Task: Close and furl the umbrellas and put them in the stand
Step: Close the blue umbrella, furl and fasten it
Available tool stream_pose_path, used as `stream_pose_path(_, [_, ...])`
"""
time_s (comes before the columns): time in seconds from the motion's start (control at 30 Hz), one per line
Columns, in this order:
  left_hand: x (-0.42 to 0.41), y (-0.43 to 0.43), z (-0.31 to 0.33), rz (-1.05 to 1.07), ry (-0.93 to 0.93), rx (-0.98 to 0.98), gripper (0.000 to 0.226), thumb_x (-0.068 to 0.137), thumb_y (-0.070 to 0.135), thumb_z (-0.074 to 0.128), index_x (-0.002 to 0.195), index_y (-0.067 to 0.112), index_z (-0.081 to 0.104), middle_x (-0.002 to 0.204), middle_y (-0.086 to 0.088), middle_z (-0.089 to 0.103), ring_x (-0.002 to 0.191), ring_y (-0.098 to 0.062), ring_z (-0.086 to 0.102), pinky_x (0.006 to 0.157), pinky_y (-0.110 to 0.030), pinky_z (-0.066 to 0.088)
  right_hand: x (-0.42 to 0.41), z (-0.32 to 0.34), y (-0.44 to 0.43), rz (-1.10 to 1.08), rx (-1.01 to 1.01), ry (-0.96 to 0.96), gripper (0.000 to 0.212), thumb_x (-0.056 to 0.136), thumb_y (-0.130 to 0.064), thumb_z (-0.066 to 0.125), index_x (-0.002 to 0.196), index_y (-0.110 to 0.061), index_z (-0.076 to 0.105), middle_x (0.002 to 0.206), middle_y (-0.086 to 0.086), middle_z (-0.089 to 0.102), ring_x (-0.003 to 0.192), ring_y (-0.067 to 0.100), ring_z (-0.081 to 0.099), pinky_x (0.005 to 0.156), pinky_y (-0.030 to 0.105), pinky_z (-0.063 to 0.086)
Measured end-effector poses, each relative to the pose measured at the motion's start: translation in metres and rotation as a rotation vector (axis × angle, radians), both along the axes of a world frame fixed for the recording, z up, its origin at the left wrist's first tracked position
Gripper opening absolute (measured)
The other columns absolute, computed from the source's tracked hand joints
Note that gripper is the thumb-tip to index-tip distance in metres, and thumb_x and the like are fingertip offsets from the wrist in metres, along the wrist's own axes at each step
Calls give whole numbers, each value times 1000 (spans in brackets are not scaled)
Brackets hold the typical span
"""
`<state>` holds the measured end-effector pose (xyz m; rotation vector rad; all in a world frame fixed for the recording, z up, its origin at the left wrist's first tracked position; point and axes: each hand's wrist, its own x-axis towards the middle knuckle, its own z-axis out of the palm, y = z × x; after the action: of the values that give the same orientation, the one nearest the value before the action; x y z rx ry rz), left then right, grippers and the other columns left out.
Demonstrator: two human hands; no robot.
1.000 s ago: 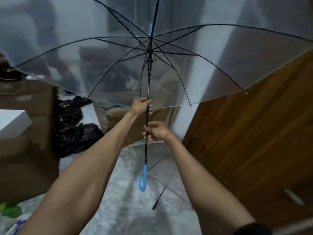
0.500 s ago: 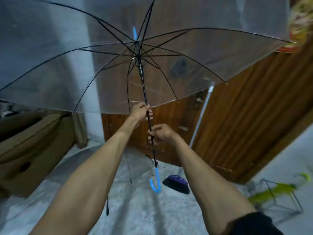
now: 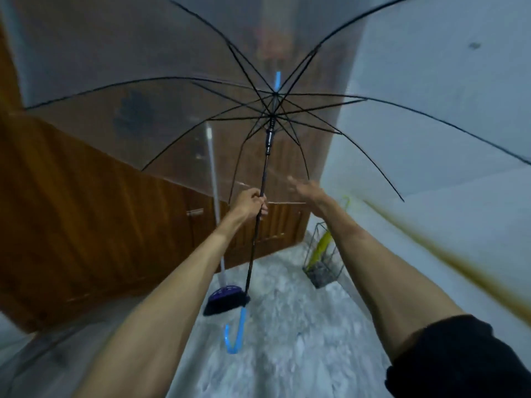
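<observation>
An open transparent umbrella [image 3: 172, 116] with black ribs fills the upper view, its black shaft running down to a blue hooked handle [image 3: 236, 334]. My left hand [image 3: 253, 203] grips the shaft midway below the runner [image 3: 268, 139]. My right hand [image 3: 309, 191] is off the shaft, to its right, fingers stretched out and blurred. On the floor beyond, by the white wall, stands a wire umbrella stand [image 3: 323, 265] holding a furled yellow-green umbrella [image 3: 321, 245].
A wooden door [image 3: 86, 219] spans the left and back. A broom [image 3: 222, 297] with a white pole and purple head leans against it, just left of the shaft. A white wall [image 3: 431, 81] is on the right. The floor is speckled grey.
The view has swung right, bringing the stand closer to centre. My right hand has let go of the shaft and lifted up to the right. My left hand keeps its grip.
</observation>
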<state>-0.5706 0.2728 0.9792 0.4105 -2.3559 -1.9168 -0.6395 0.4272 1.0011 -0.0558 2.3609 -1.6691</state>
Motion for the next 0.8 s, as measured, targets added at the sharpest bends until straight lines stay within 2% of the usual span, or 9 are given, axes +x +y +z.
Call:
stream_pose_path(0.1, [-4,23,-5,-157,-30,-90,28,97,-2,34,78,7,52,60,-8,49,39,-11,49,49,-29,39,1,30,12,-94,-160,7,53,93,-46,59,130,-9,55,113,1,65,102,22,66,81,37,58])
stream_pose_path(0.23, [1,43,-6,-383,62,-266,16,98,-1,40,93,2,55,62,-6,54,46,-10,55,47,-23,44,5,40,34,-274,-200,-4,39,96,-21,60,123,6,59,99,13,66,74,23,66,81,40,59])
stream_pose_path(0.27, [2,48,-4,-419,77,-287,16,97,-2,41,93,2,55,62,-6,54,49,-12,54,45,-19,43,6,37,43,-323,-199,1,34,96,-12,57,123,9,57,96,15,63,67,21,64,79,37,60])
stream_pose_path(0.33, [2,53,-1,-456,69,-301,16,95,-3,42,92,5,55,65,-6,55,53,-15,52,43,-17,40,14,33,53,-419,-248,-24,28,96,-1,54,119,13,57,86,16,65,49,18,65,55,27,59])
stream_pose_path(0.4, [-1,54,-3,-468,91,-342,14,94,1,45,90,5,57,71,-5,57,63,-21,54,50,-22,40,23,32,60,-461,-280,-53,23,95,1,54,115,13,58,80,16,66,41,16,64,43,21,52])
stream_pose_path(0.5, [-5,52,-11,-449,205,-548,20,96,17,46,102,11,64,98,-5,67,91,-24,61,71,-29,42,33,36,68,-416,-328,-37,33,96,-1,52,127,12,52,81,10,61,60,16,65,65,24,58])
stream_pose_path(0.57, [-3,51,-12,-422,286,-583,23,98,27,43,108,19,63,107,-4,68,98,-25,61,78,-33,47,37,40,77,-449,-394,-38,28,97,2,48,123,12,54,80,14,60,66,22,62,79,33,57])
stream_pose_path(0.73, [1,45,-19,-365,390,-794,31,100,43,39,104,22,61,103,-9,70,97,-32,64,71,-37,47,29,45,109,-549,-588,-17,19,103,-3,37,91,-1,53,82,15,58,68,27,65,104,46,45])
stream_pose_path(0.8, [4,45,-20,-360,464,-890,31,101,43,36,97,21,58,95,-8,71,92,-33,64,67,-37,44,28,47,124,-586,-659,-11,16,104,-13,39,100,-5,53,108,20,64,92,34,70,105,46,44])
